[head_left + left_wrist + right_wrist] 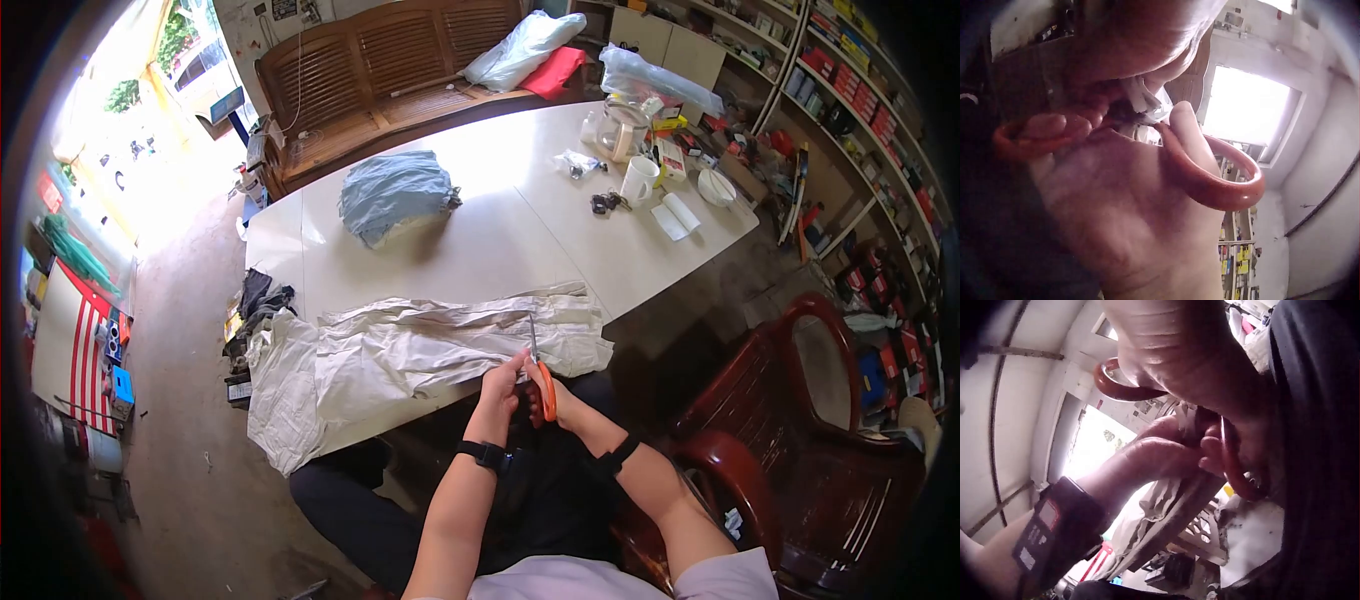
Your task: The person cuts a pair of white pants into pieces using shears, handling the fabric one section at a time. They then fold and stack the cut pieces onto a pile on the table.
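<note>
Orange-handled scissors (547,388) are in my right hand (568,408), blades pointing away over the pale cloth garment (430,345). In the left wrist view the right hand (1138,206) has its thumb through one orange ring (1235,197) and fingers through the other. My left hand (500,388) meets it at the table's near edge, its fingers curled round a small pale strip (1186,420) close to the scissors' pivot. The right wrist view shows the left hand (1154,453) below the right hand (1179,353). What the blades touch is hidden.
A blue-grey cloth bundle (395,195) rests on the table (500,240). A mug (640,182), a jug, a bowl and small items crowd its far right. Dark clothing lies at the left edge. A wooden bench (340,90) stands behind, a red-brown chair (800,450) at right.
</note>
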{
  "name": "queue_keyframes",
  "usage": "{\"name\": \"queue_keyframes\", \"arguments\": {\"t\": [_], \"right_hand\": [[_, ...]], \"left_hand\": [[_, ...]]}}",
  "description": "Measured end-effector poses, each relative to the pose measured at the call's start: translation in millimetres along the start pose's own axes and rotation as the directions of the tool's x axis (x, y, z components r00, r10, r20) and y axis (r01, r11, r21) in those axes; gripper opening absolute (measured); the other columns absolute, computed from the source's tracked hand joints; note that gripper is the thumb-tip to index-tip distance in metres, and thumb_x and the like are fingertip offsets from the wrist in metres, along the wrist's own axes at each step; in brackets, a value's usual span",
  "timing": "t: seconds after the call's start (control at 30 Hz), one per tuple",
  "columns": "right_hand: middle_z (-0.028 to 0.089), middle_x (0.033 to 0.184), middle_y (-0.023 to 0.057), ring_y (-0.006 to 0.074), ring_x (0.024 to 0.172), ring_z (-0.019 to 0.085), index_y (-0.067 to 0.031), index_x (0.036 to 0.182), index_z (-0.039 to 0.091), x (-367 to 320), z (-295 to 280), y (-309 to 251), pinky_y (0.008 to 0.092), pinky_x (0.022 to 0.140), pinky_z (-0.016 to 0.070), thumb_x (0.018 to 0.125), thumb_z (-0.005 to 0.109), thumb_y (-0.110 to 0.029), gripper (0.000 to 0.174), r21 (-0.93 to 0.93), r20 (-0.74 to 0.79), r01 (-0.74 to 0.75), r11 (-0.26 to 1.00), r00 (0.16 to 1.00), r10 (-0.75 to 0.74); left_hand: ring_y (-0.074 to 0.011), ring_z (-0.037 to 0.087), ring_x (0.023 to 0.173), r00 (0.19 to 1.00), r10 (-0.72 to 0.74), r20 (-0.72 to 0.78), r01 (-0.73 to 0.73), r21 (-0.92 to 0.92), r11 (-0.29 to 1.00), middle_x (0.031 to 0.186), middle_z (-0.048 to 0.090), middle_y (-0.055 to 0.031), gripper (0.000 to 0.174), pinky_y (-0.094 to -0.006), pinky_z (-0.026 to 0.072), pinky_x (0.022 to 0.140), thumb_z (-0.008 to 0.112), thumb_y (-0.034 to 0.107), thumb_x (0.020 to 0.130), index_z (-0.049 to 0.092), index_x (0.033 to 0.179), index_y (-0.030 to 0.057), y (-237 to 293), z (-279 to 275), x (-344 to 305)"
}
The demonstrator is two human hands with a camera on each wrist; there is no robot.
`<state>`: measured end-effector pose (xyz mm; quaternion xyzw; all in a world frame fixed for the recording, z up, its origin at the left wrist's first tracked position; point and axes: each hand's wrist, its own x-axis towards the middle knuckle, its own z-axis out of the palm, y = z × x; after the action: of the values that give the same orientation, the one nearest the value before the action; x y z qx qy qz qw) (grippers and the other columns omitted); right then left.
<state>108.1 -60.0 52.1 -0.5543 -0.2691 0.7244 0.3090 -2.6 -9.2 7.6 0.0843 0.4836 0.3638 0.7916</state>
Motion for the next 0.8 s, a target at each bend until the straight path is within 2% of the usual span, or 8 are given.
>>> {"name": "queue_keyframes", "arguments": {"t": [0.1, 0.3, 0.37, 0.5, 0.57, 0.6, 0.7, 0.8], "right_hand": [[0.039, 0.054, -0.0016, 0.0138, 0.039, 0.044, -0.0108, 0.068, 0.048, 4, 3, 10, 0.029, 0.037, 0.0403, 0.085, 0.048, -0.067, 0.058, 0.008, -0.057, 0.02, 1.0, 0.998, -0.02], [0.042, 0.05, 0.0014, 0.0142, 0.035, 0.043, -0.0073, 0.067, 0.049, 5, 1, 23, 0.0289, 0.034, 0.0383, 0.089, 0.048, -0.059, 0.056, -0.213, -0.196, 0.163, 0.963, 0.959, -0.205], [0.043, 0.05, 0.0018, 0.0145, 0.035, 0.044, -0.006, 0.067, 0.049, 21, -9, 38, 0.0286, 0.035, 0.038, 0.09, 0.048, -0.058, 0.056, -0.427, -0.164, 0.38, 0.82, 0.86, -0.484], [0.042, 0.048, 0.0007, 0.0145, 0.034, 0.043, -0.0076, 0.068, 0.048, 5, 0, 27, 0.0285, 0.036, 0.0375, 0.089, 0.048, -0.06, 0.056, -0.356, -0.176, 0.271, 0.895, 0.921, -0.349], [0.042, 0.051, -0.0005, 0.0143, 0.036, 0.042, -0.0097, 0.07, 0.048, 6, -3, 14, 0.0289, 0.038, 0.038, 0.086, 0.048, -0.065, 0.057, -0.011, -0.156, 0.043, 0.999, 0.987, -0.044], [0.041, 0.06, -0.0027, 0.0127, 0.047, 0.043, -0.0117, 0.073, 0.048, -1, -4, -2, 0.0248, 0.048, 0.0405, 0.078, 0.051, -0.073, 0.062, -0.016, -0.102, -0.032, 0.999, 0.994, 0.03], [0.043, 0.066, -0.0019, 0.0099, 0.055, 0.044, -0.0122, 0.073, 0.049, 7, -9, -11, 0.0233, 0.05, 0.0387, 0.078, 0.052, -0.072, 0.061, -0.099, -0.051, 0.018, 0.995, 0.998, -0.023], [0.042, 0.064, -0.0025, 0.0098, 0.052, 0.043, -0.0124, 0.073, 0.049, 17, -10, -5, 0.0218, 0.049, 0.0368, 0.08, 0.052, -0.071, 0.059, -0.032, -0.065, 0.078, 0.996, 0.995, -0.08]], "left_hand": [[-0.0229, 0.052, 0.058, 0.998, -0.051, 0.02, 0.051, 0.001, 0.999, 0.078, 0.056, -0.0094, 0.031, -0.037, 0.0427, 0.047, 0.071, 0.028, 0.083, 0.057, 0.086, 0.0007, 3, -1, -5], [-0.0228, 0.057, 0.06, 0.999, -0.022, -0.027, 0.019, -0.117, 0.993, 0.079, 0.059, -0.0093, 0.029, -0.0379, 0.0481, 0.05, 0.074, 0.022, 0.08, 0.058, 0.091, 0.0, 0, 2, -2], [-0.0224, 0.058, 0.063, 0.999, 0.025, -0.021, -0.027, -0.157, 0.987, 0.081, 0.06, -0.0095, 0.029, -0.0359, 0.0498, 0.055, 0.073, 0.018, 0.08, 0.058, 0.095, -0.0014, -6, -1, 12], [-0.0214, 0.059, 0.065, 1.0, 0.013, -0.028, -0.017, -0.146, 0.989, 0.077, 0.06, -0.0077, 0.024, -0.0348, 0.0497, 0.057, 0.071, 0.017, 0.082, 0.059, 0.093, -0.0005, -6, -7, 17], [-0.0197, 0.058, 0.064, 0.982, -0.079, 0.169, 0.099, -0.113, 0.989, 0.073, 0.059, -0.0056, 0.019, -0.0339, 0.049, 0.057, 0.066, 0.019, 0.086, 0.06, 0.089, 0.0012, -5, -18, 20], [-0.0197, 0.058, 0.064, 0.983, -0.077, 0.167, 0.097, -0.115, 0.989, 0.073, 0.059, -0.0056, 0.019, -0.0339, 0.049, 0.057, 0.066, 0.019, 0.086, 0.06, 0.089, 0.0012, -5, -18, 17], [-0.0183, 0.056, 0.059, 0.989, -0.045, 0.142, 0.042, 0.023, 0.999, 0.07, 0.057, -0.0051, 0.025, -0.0327, 0.0474, 0.053, 0.059, 0.026, 0.091, 0.06, 0.084, 0.0021, -4, -11, -3], [-0.0207, 0.056, 0.059, 0.976, -0.075, 0.205, 0.071, 0.025, 0.997, 0.068, 0.055, -0.0078, 0.034, -0.0347, 0.0487, 0.052, 0.058, 0.036, 0.091, 0.058, 0.086, 0.0026, -3, -13, -5]]}}
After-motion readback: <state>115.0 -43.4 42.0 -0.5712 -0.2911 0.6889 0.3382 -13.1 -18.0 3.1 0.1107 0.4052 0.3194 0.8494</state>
